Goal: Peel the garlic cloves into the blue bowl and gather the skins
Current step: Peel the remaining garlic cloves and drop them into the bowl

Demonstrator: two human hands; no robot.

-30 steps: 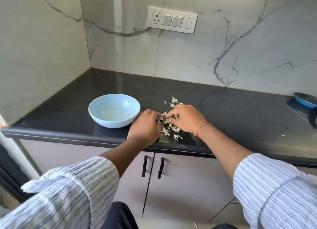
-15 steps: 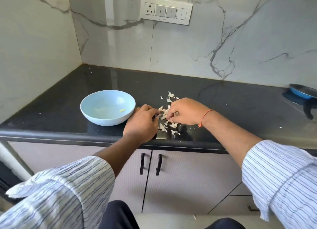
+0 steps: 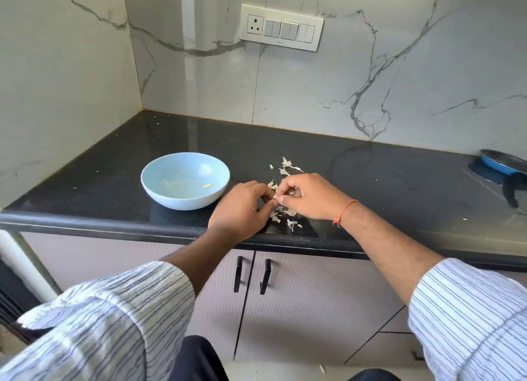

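Both hands pinch a garlic clove point(image 3: 275, 197) beside blue bowl point(image 3: 159, 191)

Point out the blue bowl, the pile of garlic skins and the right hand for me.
blue bowl point(image 3: 159, 191): head view, left outer wall below the rim.
garlic skins point(image 3: 286, 163): head view, far flakes beyond the hands.
right hand point(image 3: 309, 196): head view, back of the hand.

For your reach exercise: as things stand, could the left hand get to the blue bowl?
Probably yes. The blue bowl sits just left of the left hand on the countertop, with nothing between them, though that hand is busy pinching a garlic piece with the right hand.
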